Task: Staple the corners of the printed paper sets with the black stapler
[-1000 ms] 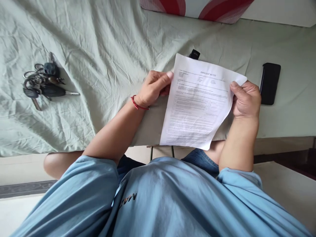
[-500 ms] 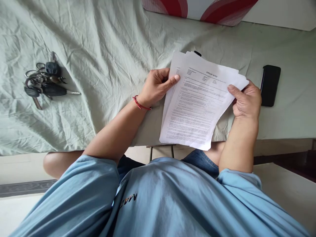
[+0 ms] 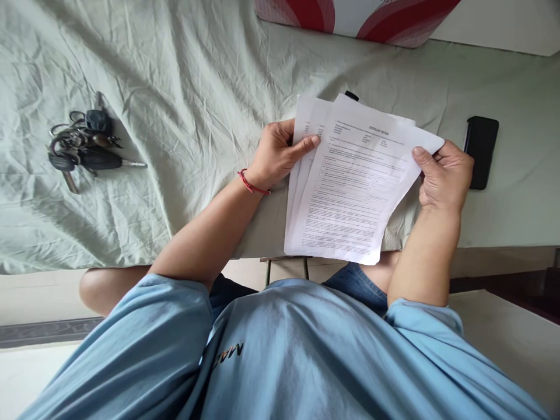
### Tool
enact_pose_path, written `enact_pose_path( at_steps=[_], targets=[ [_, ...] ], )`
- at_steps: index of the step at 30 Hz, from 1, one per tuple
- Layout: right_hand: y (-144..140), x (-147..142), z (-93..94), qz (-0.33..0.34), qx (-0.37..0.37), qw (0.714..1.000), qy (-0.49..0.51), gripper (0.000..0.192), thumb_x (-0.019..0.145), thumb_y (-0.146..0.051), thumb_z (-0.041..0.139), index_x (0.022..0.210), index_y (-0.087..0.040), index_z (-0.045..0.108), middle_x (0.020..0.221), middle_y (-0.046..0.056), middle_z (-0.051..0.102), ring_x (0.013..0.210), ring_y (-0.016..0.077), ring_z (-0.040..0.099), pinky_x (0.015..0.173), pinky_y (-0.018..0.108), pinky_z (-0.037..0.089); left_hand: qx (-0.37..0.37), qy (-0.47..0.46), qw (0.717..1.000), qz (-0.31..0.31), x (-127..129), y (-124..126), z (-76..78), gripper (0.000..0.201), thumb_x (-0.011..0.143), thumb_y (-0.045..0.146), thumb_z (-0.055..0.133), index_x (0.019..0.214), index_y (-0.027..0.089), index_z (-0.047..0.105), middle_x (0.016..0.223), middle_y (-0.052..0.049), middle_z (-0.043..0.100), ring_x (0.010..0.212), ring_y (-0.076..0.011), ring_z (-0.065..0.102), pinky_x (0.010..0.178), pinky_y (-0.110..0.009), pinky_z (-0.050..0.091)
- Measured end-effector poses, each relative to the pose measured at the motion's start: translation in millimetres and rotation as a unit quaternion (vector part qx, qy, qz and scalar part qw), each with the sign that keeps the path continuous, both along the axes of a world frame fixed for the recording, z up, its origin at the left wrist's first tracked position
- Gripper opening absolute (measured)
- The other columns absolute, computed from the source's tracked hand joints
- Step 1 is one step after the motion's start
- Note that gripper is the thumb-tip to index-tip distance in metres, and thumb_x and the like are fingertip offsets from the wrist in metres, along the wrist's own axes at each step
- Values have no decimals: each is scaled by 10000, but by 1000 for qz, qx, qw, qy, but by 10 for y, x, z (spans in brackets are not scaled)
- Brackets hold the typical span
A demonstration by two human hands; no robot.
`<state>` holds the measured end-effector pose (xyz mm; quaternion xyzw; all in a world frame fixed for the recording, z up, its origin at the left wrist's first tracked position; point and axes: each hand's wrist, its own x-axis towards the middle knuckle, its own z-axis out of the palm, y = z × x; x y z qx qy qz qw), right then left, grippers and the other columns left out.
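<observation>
Nearest the camera: light blue shirt, denim at the lap, one bare knee out to the left above pale floor.

Both forearms reach forward over the near edge of a surface covered by a wrinkled pale green sheet.

Papers: a small stack of printed sheets, held up just above the sheet-covered edge, slightly tilted. The sheets are fanned; three or so offset top-left corners show, so they are not squared up. Top page carries dense print with a heading; text too small to read reliably.

Left hand: red thread band at the wrist. Thumb lies across the front of the left margin near the top, the other fingers curled behind, pinching the stack.

Right hand: thumb pressed on the front of the right edge, fingers wrapped behind the pages, clamped on the same stack.

Progress, as a judgement: the pages are gathered in hand and partly spread, top page facing up. None is laid out separately on the sheet, so any sorting or setting down looks not yet done.

Farther out: a black phone lies flat just beyond the right hand, apart from it. A small black object peeks above the papers' top edge; cannot identify it. Well to the left, a bunch of keys rests on the sheet. At the far edge, a red and white patterned item, only partly in frame.
</observation>
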<state>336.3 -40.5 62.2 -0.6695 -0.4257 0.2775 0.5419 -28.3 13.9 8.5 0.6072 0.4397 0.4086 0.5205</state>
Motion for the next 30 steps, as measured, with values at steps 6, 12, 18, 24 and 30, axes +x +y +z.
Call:
enact_pose_path(
  at_steps=[6, 12, 18, 24, 30],
  targets=[
    [50, 77, 13, -37, 60, 997, -11, 316, 715, -406, 1090, 747, -297, 795, 784, -25, 713, 840, 203, 595, 962, 421, 628, -23, -40, 999, -17, 34, -22, 48, 975, 890, 1221, 815, 1085, 266, 859, 1076, -114, 881, 1130, -408, 955, 947, -633, 855],
    [49, 0, -15, -19, 54, 998, -8, 361, 740, -477, 1152, 778, -302, 839, 790, -31, 729, 814, 195, 566, 912, 414, 623, -31, -30, 999, -15, 18, -14, -25, 973, 937, 1226, 752, 1100, 270, 827, 1079, -102, 853, 1123, -401, 951, 919, -603, 836],
    [5, -116, -18, 2, 34, 999, 0, 360, 789, -505, 1173, 848, -302, 882, 858, -12, 776, 840, 210, 596, 916, 435, 613, -26, -24, 998, -45, 10, -44, 104, 995, 927, 1226, 768, 1128, 255, 849, 1099, -110, 907, 1210, -423, 965, 978, -608, 852],
    [7, -203, -22, 23, 5, 1000, -6, 566, 751, -692, 1160, 965, -319, 792, 949, 8, 782, 1037, 262, 711, 1029, 439, 682, -12, 5, 999, -40, -21, -31, 55, 918, 927, 1169, 855, 1082, 265, 826, 1055, -76, 921, 1229, -399, 951, 1025, -616, 844],
    [-92, -159, 152, 157, -123, 975, 100, 764, 594, -704, 1266, 1134, -344, 862, 1166, 47, 939, 1320, 346, 863, 1189, 528, 727, 10, -64, 996, 68, -17, 181, -271, 1023, 951, 1253, 697, 1388, 341, 854, 1354, -25, 950, 1551, -395, 856, 1326, -699, 736]
  ],
)
